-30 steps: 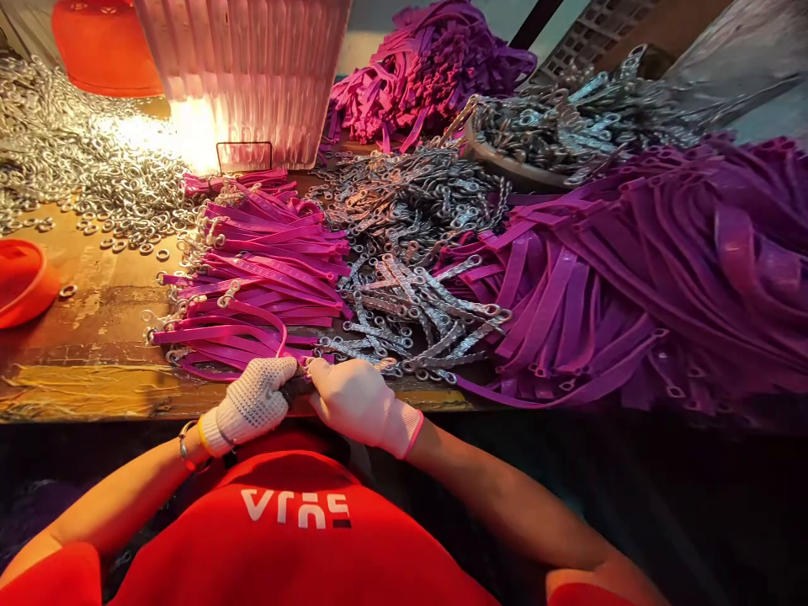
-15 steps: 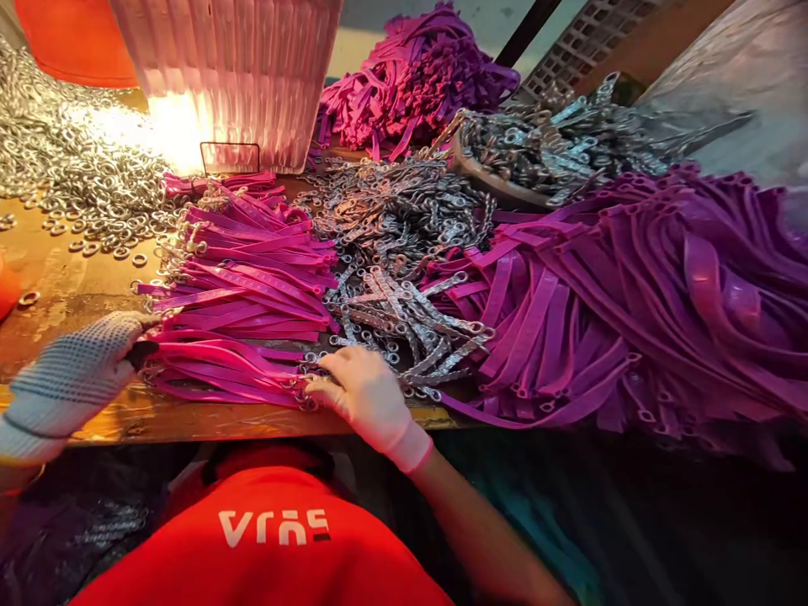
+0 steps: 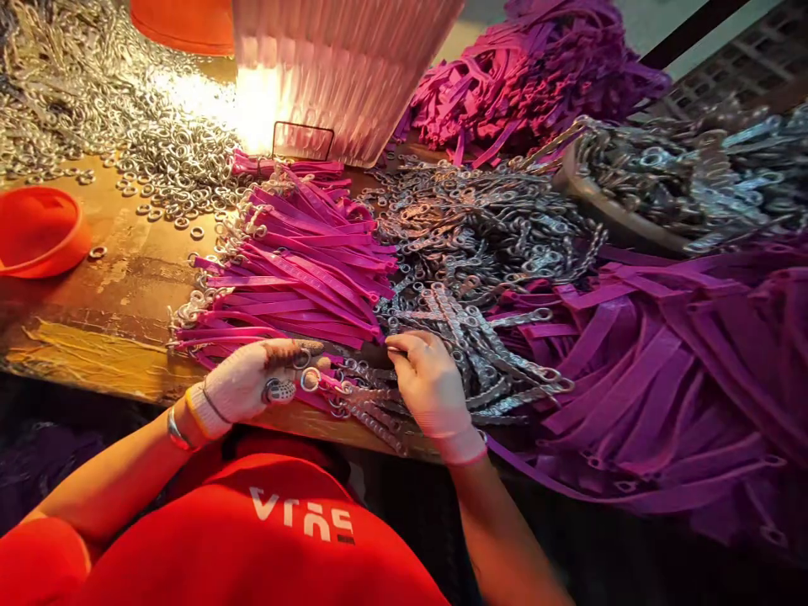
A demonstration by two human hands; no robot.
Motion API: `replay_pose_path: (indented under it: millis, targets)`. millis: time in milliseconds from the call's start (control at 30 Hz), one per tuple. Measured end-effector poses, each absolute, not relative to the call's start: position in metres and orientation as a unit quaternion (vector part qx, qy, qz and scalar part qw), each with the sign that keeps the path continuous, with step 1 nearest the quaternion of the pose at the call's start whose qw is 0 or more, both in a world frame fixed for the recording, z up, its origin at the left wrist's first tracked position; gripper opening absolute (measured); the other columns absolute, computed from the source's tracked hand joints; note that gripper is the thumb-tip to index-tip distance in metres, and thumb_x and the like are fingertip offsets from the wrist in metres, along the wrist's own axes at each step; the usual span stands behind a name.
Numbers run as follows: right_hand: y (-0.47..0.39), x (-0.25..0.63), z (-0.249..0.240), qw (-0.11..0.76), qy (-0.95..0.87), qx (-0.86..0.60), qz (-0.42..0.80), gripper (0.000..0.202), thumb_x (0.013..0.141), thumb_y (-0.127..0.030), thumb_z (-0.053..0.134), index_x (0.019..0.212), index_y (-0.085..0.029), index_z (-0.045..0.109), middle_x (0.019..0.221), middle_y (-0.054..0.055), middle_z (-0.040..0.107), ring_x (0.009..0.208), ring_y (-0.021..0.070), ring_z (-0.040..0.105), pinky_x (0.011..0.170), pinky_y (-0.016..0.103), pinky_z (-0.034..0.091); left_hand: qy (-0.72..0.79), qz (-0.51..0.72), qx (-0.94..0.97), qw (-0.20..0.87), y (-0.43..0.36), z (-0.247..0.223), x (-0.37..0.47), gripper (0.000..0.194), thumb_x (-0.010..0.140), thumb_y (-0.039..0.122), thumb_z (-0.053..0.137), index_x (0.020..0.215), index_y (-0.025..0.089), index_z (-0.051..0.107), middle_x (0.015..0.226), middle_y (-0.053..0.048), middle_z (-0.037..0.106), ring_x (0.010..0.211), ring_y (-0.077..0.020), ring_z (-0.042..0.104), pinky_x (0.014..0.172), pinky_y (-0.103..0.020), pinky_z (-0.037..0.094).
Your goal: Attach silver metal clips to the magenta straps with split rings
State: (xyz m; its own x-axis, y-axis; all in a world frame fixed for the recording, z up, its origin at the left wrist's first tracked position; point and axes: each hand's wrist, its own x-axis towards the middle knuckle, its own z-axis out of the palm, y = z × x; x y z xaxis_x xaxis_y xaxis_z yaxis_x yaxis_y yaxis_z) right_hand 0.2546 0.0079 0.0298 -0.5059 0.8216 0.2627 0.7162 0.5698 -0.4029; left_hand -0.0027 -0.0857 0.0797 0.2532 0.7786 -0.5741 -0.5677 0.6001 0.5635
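My left hand (image 3: 249,383), in a white knit glove with dark grip dots, is closed at the front table edge. Its fingers and thumb pinch a metal ring (image 3: 309,379) beside the ends of pink straps (image 3: 328,400). Metal braided pieces (image 3: 375,412) trail right from those ends over the table edge. My right hand (image 3: 433,391), in a thin pale glove, is closed with thumb and forefinger together. Whatever lies between those fingertips is too small to make out. It rests at the near side of a loose pile of silvery braided pieces (image 3: 454,328).
Rows of pink straps (image 3: 296,282) lie beyond my left hand. Loose metal rings (image 3: 183,164) and an orange bowl (image 3: 47,231) are at left. A ribbed clear panel (image 3: 341,76) stands behind. Purple straps (image 3: 662,362) heap at right, below a basin (image 3: 622,206) of metal pieces.
The view has swung left, so the table things appear further right. My left hand has moved right from the straps' left ends to their right ends, where it now holds a ring.
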Motion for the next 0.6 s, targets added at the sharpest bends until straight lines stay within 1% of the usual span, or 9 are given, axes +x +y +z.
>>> replay_pose_path:
  millis: [33,100,167,267,333,400,467,533,600]
  targets:
    - [0.002,0.252,0.036,0.255,-0.853,-0.429,0.149,0.023,0.098,-0.022,0.049,0.110,-0.020,0.068,0.104,0.012,0.071,0.099,0.0255,0.066,0.090,0.041,0.052,0.455,0.431,0.148,0.765,-0.090,0.079,-0.001,0.040,0.079,0.033,0.074,0.111,0.011,0.069,0.106,-0.017,0.070,0.066,-0.0112,0.059,0.043,-0.017,0.031]
    - [-0.011,0.241,0.050,0.287,-0.845,-0.402,0.204,0.024,0.100,-0.026,0.049,0.117,-0.023,0.065,0.106,0.008,0.073,0.096,0.0221,0.069,0.089,0.037,0.054,0.489,0.425,0.200,0.735,-0.096,0.077,0.003,0.039,0.079,0.032,0.075,0.112,0.011,0.068,0.096,-0.012,0.070,0.058,-0.0078,0.055,0.044,-0.017,0.033]
    - [-0.026,0.224,0.064,0.285,-0.840,-0.387,0.250,0.025,0.100,-0.028,0.051,0.121,-0.024,0.064,0.107,0.007,0.074,0.093,0.0202,0.070,0.088,0.034,0.055,0.507,0.414,0.246,0.715,-0.102,0.076,0.006,0.040,0.083,0.035,0.071,0.117,0.013,0.064,0.086,-0.007,0.068,0.053,-0.0064,0.053,0.044,-0.016,0.034]
    - [-0.044,0.198,0.078,0.268,-0.839,-0.356,0.313,0.032,0.096,-0.027,0.055,0.128,-0.024,0.060,0.113,0.008,0.073,0.097,0.0199,0.069,0.091,0.034,0.055,0.523,0.417,0.330,0.666,-0.108,0.077,0.009,0.044,0.089,0.037,0.066,0.127,0.017,0.057,0.074,0.001,0.064,0.050,-0.0078,0.053,0.047,-0.018,0.040]
    - [-0.051,0.186,0.082,0.256,-0.832,-0.330,0.365,0.036,0.093,-0.023,0.056,0.129,-0.024,0.059,0.116,0.007,0.072,0.101,0.0192,0.068,0.093,0.034,0.054,0.538,0.433,0.389,0.609,-0.110,0.079,0.009,0.045,0.090,0.040,0.067,0.126,0.017,0.055,0.071,0.003,0.061,0.051,-0.0089,0.054,0.049,-0.020,0.044]
    - [-0.054,0.180,0.082,0.254,-0.811,-0.323,0.416,0.036,0.091,-0.020,0.055,0.127,-0.023,0.060,0.114,0.004,0.072,0.100,0.0177,0.068,0.093,0.032,0.054,0.552,0.437,0.424,0.569,-0.113,0.081,0.008,0.041,0.088,0.043,0.068,0.118,0.016,0.058,0.071,0.002,0.060,0.051,-0.0089,0.053,0.049,-0.020,0.043]
    - [-0.057,0.178,0.080,0.270,-0.786,-0.340,0.440,0.035,0.090,-0.021,0.055,0.125,-0.022,0.060,0.105,0.003,0.072,0.094,0.0163,0.068,0.088,0.029,0.055,0.558,0.420,0.420,0.580,-0.116,0.085,0.007,0.036,0.089,0.048,0.067,0.101,0.015,0.061,0.065,0.003,0.057,0.049,-0.0082,0.048,0.047,-0.019,0.039]
    - [-0.061,0.178,0.076,0.288,-0.780,-0.361,0.422,0.035,0.091,-0.022,0.055,0.125,-0.020,0.059,0.101,0.003,0.072,0.090,0.0163,0.067,0.086,0.029,0.055,0.551,0.397,0.408,0.610,-0.119,0.086,0.006,0.037,0.091,0.052,0.061,0.085,0.015,0.058,0.059,0.004,0.051,0.046,-0.0076,0.042,0.045,-0.020,0.032]
    - [-0.064,0.177,0.072,0.293,-0.807,-0.366,0.359,0.036,0.093,-0.020,0.050,0.128,-0.020,0.056,0.107,0.007,0.070,0.095,0.0183,0.067,0.089,0.032,0.054,0.558,0.389,0.437,0.588,-0.120,0.084,0.005,0.036,0.093,0.049,0.057,0.078,0.016,0.057,0.059,0.003,0.051,0.049,-0.0083,0.041,0.047,-0.021,0.031]
